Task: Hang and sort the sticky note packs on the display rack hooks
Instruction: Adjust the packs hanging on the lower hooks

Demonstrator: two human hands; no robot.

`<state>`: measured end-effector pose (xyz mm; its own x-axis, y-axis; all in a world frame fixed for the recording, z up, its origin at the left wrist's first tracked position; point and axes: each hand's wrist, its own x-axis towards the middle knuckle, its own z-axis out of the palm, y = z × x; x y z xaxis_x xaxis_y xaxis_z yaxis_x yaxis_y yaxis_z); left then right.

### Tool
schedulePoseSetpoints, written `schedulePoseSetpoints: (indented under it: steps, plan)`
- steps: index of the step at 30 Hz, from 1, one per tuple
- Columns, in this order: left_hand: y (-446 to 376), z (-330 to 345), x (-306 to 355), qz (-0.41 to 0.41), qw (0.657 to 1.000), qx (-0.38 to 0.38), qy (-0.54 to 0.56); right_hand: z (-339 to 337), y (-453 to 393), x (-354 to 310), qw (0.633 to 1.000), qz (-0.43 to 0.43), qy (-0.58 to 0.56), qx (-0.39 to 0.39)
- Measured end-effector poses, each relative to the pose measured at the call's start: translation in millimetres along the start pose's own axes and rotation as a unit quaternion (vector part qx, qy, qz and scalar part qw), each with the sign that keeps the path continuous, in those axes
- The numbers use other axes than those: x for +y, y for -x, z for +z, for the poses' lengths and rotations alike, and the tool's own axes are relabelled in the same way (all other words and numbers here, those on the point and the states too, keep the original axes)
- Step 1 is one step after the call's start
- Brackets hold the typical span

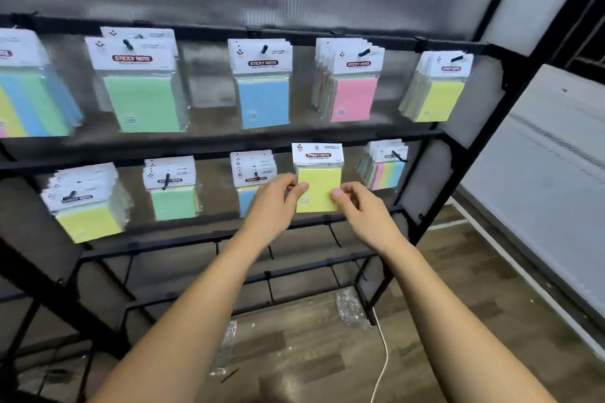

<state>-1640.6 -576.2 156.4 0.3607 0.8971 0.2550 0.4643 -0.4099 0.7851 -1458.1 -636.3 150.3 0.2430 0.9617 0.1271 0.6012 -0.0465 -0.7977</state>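
1. Display rack (229,144), black frame: the top rail carried hung groups fronted multicolour, green (140,98), blue (263,98), pink (353,98) and yellow (442,98).
2. Middle rail: yellow (86,219), green (172,199), blue (partly hidden by the hands) and a striped multicolour group (386,173) hung in place.
3. Yellow sticky note pack (318,185): held upright at the middle rail, between the blue and striped groups. Whether it sat on a hook could not be told.
4. Left hand (273,206): pinched the pack's left edge.
5. Right hand (360,209): pinched its right edge.
6. Lower rails: several bare hooks (334,234).
7. Progress, by estimate: most hanging done; this pack unsettled.
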Motion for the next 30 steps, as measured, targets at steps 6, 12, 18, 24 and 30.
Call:
schedulePoseSetpoints:
  steps: [6,12,18,24,30]
  plan:
    - [-25,62,49,0.034,0.999,-0.014,-0.005,-65,-12,38,0.998,-0.034,-0.007,0.054]
    - [-48,104,85,0.048,0.993,-0.023,-0.102,-115,-25,70,0.995,-0.055,-0.036,0.081]
    - [-59,131,105,0.045,0.986,0.000,-0.159,-161,-42,89,0.989,-0.068,-0.054,0.123]
    - [-61,144,125,0.037,0.983,0.021,-0.179,-201,-64,80,0.978,-0.102,-0.080,0.164]
    - [-68,149,134,0.036,0.981,0.024,-0.188,-222,-80,57,0.966,-0.145,-0.117,0.179]
